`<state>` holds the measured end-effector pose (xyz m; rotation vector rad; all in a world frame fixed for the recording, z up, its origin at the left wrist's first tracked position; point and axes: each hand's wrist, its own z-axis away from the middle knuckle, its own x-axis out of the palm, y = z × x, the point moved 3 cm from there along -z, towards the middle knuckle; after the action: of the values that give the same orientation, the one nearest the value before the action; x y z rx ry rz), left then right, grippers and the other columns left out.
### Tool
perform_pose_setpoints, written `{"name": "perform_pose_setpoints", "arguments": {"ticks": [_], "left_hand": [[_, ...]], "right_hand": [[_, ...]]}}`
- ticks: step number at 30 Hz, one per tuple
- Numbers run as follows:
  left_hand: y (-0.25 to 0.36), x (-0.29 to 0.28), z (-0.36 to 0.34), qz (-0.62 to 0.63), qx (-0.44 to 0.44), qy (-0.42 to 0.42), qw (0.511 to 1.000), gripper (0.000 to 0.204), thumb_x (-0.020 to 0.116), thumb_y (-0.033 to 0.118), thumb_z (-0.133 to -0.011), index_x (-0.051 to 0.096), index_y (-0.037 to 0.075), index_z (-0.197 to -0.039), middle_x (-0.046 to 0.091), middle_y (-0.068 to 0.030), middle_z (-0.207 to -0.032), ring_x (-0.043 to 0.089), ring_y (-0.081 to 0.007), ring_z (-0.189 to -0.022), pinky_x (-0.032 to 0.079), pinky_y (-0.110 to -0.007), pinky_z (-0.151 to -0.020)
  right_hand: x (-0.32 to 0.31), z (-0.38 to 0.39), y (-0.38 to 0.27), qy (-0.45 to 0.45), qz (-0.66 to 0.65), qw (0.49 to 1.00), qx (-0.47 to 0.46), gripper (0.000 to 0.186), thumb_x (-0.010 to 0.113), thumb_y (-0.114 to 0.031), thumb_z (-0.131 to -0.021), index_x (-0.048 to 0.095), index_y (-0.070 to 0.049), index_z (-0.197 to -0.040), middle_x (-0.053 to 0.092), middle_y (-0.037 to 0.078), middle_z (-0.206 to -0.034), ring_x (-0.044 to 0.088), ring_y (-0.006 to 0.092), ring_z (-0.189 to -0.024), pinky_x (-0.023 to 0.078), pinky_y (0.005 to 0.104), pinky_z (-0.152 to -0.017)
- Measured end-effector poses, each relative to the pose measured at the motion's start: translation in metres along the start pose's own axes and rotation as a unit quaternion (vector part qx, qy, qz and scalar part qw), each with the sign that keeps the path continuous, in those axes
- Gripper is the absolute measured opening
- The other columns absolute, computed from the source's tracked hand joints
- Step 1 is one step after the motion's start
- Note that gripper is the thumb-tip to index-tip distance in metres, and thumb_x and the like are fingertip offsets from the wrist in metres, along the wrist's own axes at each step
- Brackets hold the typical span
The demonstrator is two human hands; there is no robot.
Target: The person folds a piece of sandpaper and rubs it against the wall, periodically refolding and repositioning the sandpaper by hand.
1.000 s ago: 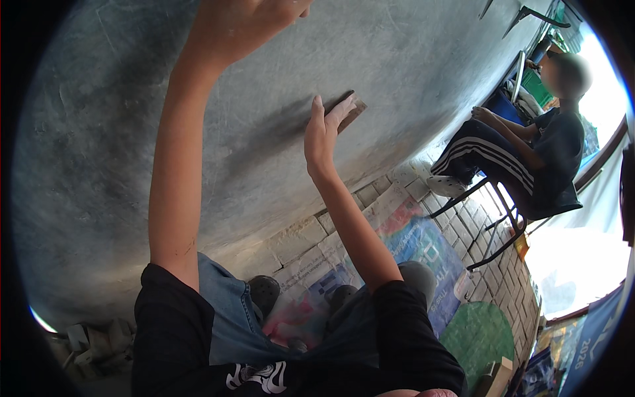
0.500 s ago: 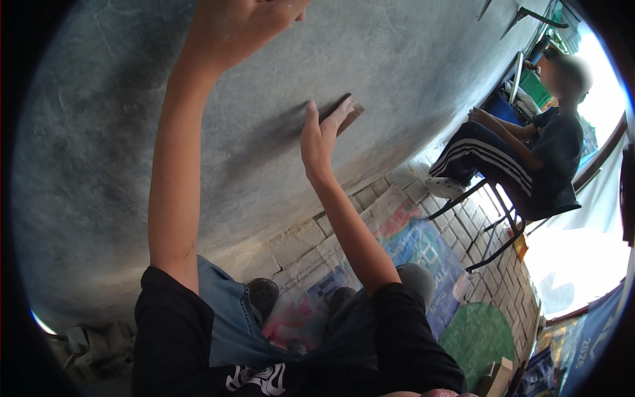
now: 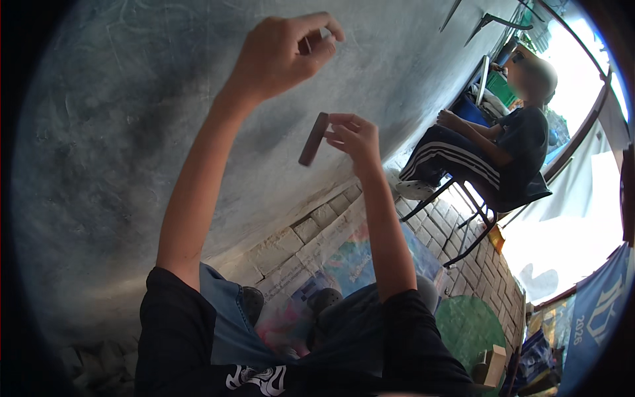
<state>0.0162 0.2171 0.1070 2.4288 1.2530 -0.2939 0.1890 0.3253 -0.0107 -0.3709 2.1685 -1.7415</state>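
A grey, scuffed wall (image 3: 152, 86) fills the left and top of the view. My right hand (image 3: 357, 140) grips a narrow, dark brown rectangular block (image 3: 313, 139) by its upper end, fingertips along its right edge. The block is tilted in front of the wall; whether it touches the surface I cannot tell. Higher and to the left, my left hand (image 3: 281, 56) is raised near the wall. Its fingers are curled, with index finger and thumb brought close together. Anything between them is too small or hidden to make out.
A person (image 3: 522, 132) sits on a black chair (image 3: 486, 212) at the right. Beneath my feet a printed sheet (image 3: 357, 264) covers part of the brick paving (image 3: 509, 278). A green round piece (image 3: 463, 331) and a small box (image 3: 495, 366) lie at lower right. Metal brackets (image 3: 489, 23) jut from the wall.
My right hand has turned and moved slightly right, from lying along the block to holding its end; the block has swung more upright. My left hand has come down and to the right.
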Motion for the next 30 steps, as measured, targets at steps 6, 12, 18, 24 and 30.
{"name": "perform_pose_setpoints", "arguments": {"ticks": [6,12,18,24,30], "left_hand": [[0.011,0.064,0.016,-0.043,0.087,0.014,0.995,0.016,0.062,0.018,-0.094,0.074,0.015,-0.104,0.072,-0.0032,-0.090,0.069,-0.0166,-0.084,0.057,-0.031,-0.072],[0.015,0.016,0.006,0.013,0.143,0.008,0.990,0.016,0.063,0.013,-0.092,0.074,0.006,-0.101,0.071,-0.0066,-0.083,0.069,-0.0153,-0.074,0.056,-0.029,-0.065],[0.025,-0.023,-0.003,0.027,0.107,0.022,0.994,0.017,0.063,0.013,-0.089,0.074,0.003,-0.098,0.072,-0.0098,-0.085,0.068,-0.0186,-0.078,0.057,-0.032,-0.071],[0.031,-0.032,0.000,0.031,-0.004,0.000,1.000,0.016,0.061,0.011,-0.090,0.074,0.004,-0.097,0.072,-0.0063,-0.083,0.067,-0.0130,-0.078,0.056,-0.030,-0.069],[0.015,-0.022,0.001,0.041,-0.013,0.014,0.999,0.016,0.062,0.011,-0.093,0.074,0.007,-0.104,0.072,-0.0041,-0.086,0.068,-0.0116,-0.077,0.056,-0.026,-0.068]], "right_hand": [[0.061,0.020,0.076,0.111,-0.002,0.985,-0.131,0.040,0.064,-0.019,-0.099,0.063,0.004,-0.131,0.068,0.011,-0.120,0.063,0.0189,-0.107,0.049,0.0325,-0.092],[0.039,0.059,0.257,0.117,0.075,0.985,0.100,0.033,0.061,-0.015,-0.090,0.072,0.001,-0.117,0.074,0.020,-0.112,0.070,0.0276,-0.109,0.052,0.0385,-0.095],[0.005,0.136,0.433,-0.009,0.273,0.920,0.280,0.026,0.072,-0.024,-0.085,0.078,-0.004,-0.101,0.069,0.006,-0.068,0.063,0.0143,-0.054,0.048,0.0302,-0.048],[0.049,0.255,0.507,-0.378,0.446,0.772,0.251,0.055,0.088,-0.041,-0.068,0.076,-0.014,-0.115,0.075,0.013,-0.110,0.072,0.0303,-0.099,0.058,0.0443,-0.086],[0.100,0.327,0.505,-0.492,0.462,0.722,0.153,0.062,0.082,-0.039,-0.071,0.065,-0.007,-0.122,0.067,0.023,-0.121,0.065,0.0395,-0.117,0.053,0.0511,-0.095]]}}
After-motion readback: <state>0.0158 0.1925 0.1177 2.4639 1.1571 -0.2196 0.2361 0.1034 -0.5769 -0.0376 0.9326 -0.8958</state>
